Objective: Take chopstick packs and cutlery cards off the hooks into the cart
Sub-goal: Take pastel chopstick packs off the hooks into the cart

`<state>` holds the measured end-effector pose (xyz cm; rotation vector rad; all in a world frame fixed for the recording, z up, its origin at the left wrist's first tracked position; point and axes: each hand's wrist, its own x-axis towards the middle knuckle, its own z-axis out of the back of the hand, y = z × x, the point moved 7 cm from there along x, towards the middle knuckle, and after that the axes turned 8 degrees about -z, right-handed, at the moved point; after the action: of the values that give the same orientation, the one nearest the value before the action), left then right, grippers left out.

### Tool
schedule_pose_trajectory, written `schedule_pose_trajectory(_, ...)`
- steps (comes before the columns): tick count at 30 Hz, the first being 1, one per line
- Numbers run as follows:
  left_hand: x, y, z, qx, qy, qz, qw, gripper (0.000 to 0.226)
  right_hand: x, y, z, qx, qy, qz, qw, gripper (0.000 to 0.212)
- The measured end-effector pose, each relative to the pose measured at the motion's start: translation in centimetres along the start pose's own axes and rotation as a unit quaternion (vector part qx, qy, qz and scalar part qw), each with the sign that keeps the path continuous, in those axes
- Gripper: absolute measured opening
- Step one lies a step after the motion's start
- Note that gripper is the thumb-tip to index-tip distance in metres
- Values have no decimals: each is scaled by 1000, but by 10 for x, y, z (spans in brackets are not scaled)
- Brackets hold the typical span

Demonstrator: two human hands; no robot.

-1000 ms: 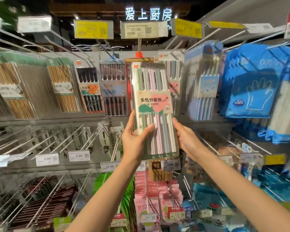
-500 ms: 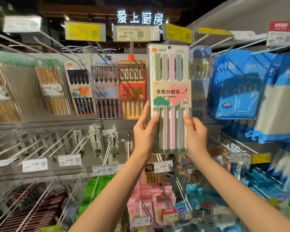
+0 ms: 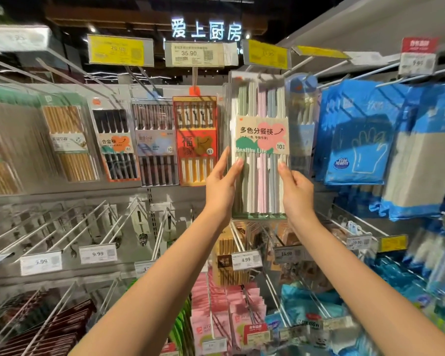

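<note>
Both hands are gripping the pastel chopstick pack (image 3: 261, 150) low on its edges — left hand (image 3: 222, 185) and right hand (image 3: 297, 187), thumbs pressing its front — holding it upright, long axis vertical, against the top hook row. Beside it, a red chopstick pack (image 3: 195, 143) and blue glove packs (image 3: 357, 132) are hanging; its blurred top is hiding any hook.

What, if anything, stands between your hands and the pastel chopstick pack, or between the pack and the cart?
Nothing separates them: the left hand and right hand already hold the clear pastel chopstick pack by its lower edges. Its top sits at the white wire hook. The cart is out of view, so that path cannot be judged.
</note>
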<state>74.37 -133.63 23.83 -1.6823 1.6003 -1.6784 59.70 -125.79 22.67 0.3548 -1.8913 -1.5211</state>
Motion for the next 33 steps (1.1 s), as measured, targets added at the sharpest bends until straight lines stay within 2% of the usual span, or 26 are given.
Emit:
schedule_pose_trajectory(2, 5, 1, 1, 15, 4, 18, 1000, 56, 6, -1, -5, -12, 7, -17, 1000, 59)
schedule_pose_trajectory(7, 16, 6, 11, 100, 34, 84, 991, 61, 23, 3, -20, -33, 2, -72, 997, 62)
schedule_pose_trajectory(13, 3, 22, 25, 206, 129, 154, 958, 72, 49, -6, -39, -55, 24, -147, 987, 69)
schedule_pose_trajectory(16, -6, 31, 34, 253, 163, 173, 938, 68, 48, -29, -43, -63, 38, -227, 971, 76)
schedule_pose_trajectory(18, -13, 38, 42, 283, 191, 180, 922, 64, 43, -43, -45, -48, 46, -262, 963, 69)
schedule_pose_trajectory(20, -22, 41, 48, 317, 247, 186, 897, 58, 39, -58, -45, -32, 50, -293, 954, 58)
schedule_pose_trajectory(22, -37, 45, 56, 344, 330, 214, 852, 51, 28, -80, -46, -29, 62, -357, 932, 52)
schedule_pose_trajectory(24, -61, 51, 69, 370, 423, 268, 782, 46, 14, -106, -54, 2, 106, -449, 887, 37)
schedule_pose_trajectory(26, -83, 55, 91, 406, 469, 315, 719, 43, -3, -122, -64, 4, 158, -489, 858, 17)
schedule_pose_trajectory(29, -107, 54, 131, 459, 463, 335, 680, 45, -26, -131, -96, -25, 259, -471, 843, 17)
schedule_pose_trajectory(33, -142, 43, 202, 513, 400, 368, 664, 49, -81, -127, -159, -117, 425, -415, 796, 22)
